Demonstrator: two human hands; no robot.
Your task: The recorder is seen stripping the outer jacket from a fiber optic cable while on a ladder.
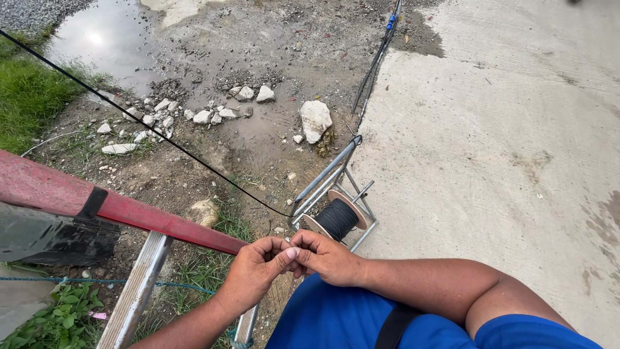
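Standing right by this, so here's the layout going from the left across. Way off left of the fingers there's a patch of grass [26,97] and a puddle [106,39] beyond it. A red beam [129,210] slants down toward the hands, with an aluminium ladder rail [135,294] passing under it, just left of the left wrist. A thin black cable [155,136] runs from the upper left corner diagonally down across the muddy ground toward the reel stand, ending just above the fingertips.

The left hand [255,271] has its fingers curled in narrow, thumb tip pressed against the right hand's fingers. The right hand [326,258] is curled the same way, knuckles up, both hands touching at the fingertips. They look pinched on something small, probably the cable's end, but it's too tiny and hidden to say for sure what's between them.

Just above the fingers, nearly touching the knuckles of the right hand in the view, sits the cable reel [337,218], a spool wound with black cable, on a metal stand [329,171] resting at the edge of the concrete slab [504,142]. Up from there lies a big pale rock [315,119] with smaller stones to its left. The person's blue shirt [336,320] fills the bottom under the right forearm.
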